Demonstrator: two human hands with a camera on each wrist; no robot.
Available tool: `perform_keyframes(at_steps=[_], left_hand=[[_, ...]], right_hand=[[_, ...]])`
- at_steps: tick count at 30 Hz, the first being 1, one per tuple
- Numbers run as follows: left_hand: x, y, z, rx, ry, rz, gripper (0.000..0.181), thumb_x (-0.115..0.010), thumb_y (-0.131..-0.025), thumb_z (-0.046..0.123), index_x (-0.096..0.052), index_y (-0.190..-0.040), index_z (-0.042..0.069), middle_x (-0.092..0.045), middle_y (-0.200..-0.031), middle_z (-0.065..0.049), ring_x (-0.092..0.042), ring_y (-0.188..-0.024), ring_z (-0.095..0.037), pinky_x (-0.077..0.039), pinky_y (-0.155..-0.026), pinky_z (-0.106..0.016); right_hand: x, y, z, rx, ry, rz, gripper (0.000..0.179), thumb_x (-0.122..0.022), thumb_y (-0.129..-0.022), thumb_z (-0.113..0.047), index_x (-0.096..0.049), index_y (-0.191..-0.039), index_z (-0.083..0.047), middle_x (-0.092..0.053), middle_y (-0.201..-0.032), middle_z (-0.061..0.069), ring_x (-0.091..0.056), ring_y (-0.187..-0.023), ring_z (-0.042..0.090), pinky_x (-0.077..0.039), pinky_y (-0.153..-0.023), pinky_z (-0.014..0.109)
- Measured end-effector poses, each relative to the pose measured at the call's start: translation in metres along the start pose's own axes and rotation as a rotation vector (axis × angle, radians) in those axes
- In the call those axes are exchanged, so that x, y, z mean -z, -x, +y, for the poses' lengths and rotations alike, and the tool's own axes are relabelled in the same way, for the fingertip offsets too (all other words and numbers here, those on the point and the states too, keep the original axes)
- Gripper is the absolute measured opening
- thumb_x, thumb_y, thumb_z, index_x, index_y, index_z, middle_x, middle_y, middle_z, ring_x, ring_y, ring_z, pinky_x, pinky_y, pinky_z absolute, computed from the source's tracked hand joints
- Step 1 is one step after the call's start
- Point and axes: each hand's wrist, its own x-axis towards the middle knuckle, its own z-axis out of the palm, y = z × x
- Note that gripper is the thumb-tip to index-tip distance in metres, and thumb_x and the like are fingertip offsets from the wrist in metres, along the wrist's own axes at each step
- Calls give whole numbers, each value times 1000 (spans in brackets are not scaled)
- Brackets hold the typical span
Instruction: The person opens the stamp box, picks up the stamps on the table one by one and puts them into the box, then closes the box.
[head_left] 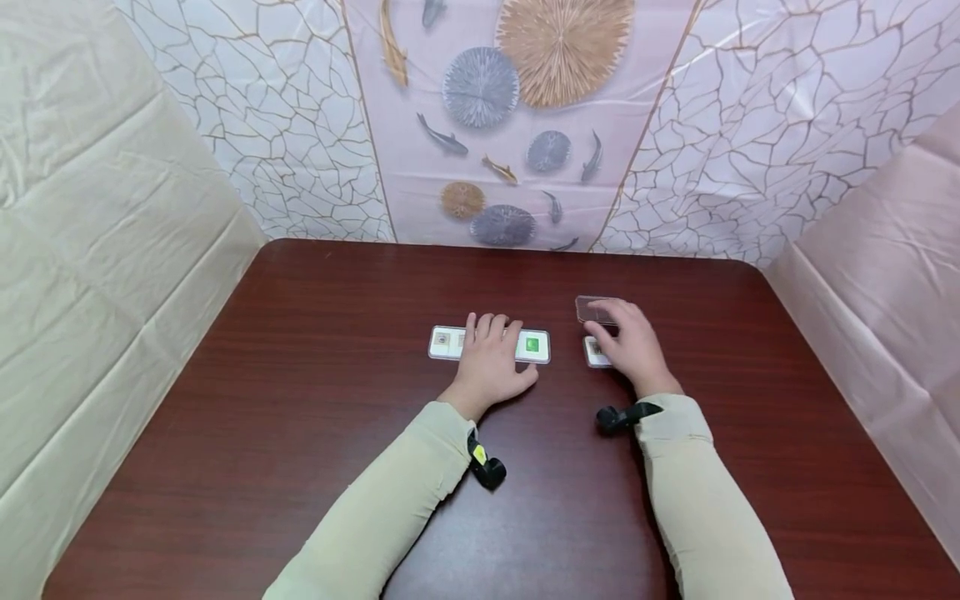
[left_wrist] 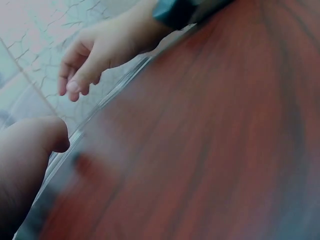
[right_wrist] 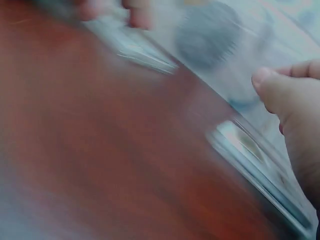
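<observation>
My left hand (head_left: 491, 364) lies with spread, straight fingers across a long, flat white case (head_left: 442, 342) with clear edges. Small stamp-like pictures show at its ends, one bright green; the hand hides the middle. To the right, my right hand (head_left: 633, 343) is held over a second flat white case (head_left: 595, 357), its fingers loosely bent and the thumb apart from the forefinger. Nothing shows between those fingers in the left wrist view. Just behind that case lies a clear rectangular plastic piece (head_left: 585, 308), partly covered by the fingertips.
Both hands are over the dark red-brown wooden table (head_left: 315, 433). Patterned sheeting (head_left: 487, 167) hangs along the far edge, with pale cloth walls at the left and right. Each wrist wears a black camera band (head_left: 618, 417).
</observation>
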Motion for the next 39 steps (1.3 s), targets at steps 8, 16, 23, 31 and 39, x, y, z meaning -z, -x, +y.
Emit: perform_keyframes(at_steps=[8, 16, 23, 31, 39], left_hand=[[-2, -5, 35, -68, -13, -29, 72, -54, -87, 60, -48, -147, 20, -46, -143, -3, -34, -136, -25, -12, -121, -55], [-6, -8, 58, -82, -17, -53, 73, -53, -89, 60, -44, -151, 22, -43, -148, -3, -33, -139, -25, -13, -121, -55], [-9, -9, 63, -74, -12, -50, 71, -54, -90, 60, -48, -149, 22, -45, -147, -3, -35, -138, -25, -14, -121, -54], [-10, -9, 66, -78, -12, -60, 70, -54, -90, 60, -49, -148, 21, -47, -146, -3, -35, -138, -25, -13, -121, -54], [-9, -11, 64, -66, -9, -73, 66, -50, -94, 59, -47, -149, 23, -45, -148, -2, -33, -140, -25, -12, -122, -54]], right_hand=[[19, -5, 47, -320, -137, -57, 50, -69, -97, -20, -55, -144, -7, -51, -145, 22, -43, -137, 41, -32, -112, 57], [23, -18, 57, -279, -93, -264, 58, -69, -97, -17, -47, -150, -8, -44, -152, 21, -35, -142, 42, -27, -114, 61], [23, -16, 59, -209, -88, -245, 47, -69, -97, -15, -56, -140, -3, -52, -143, 23, -42, -136, 42, -30, -112, 60], [35, 9, 54, -230, -131, -201, 42, -68, -98, -22, -60, -135, -4, -54, -140, 23, -42, -135, 43, -29, -111, 61], [42, 35, 45, -194, -168, -190, 37, -73, -94, -17, -65, -128, -9, -59, -136, 17, -48, -128, 37, -34, -107, 59]])
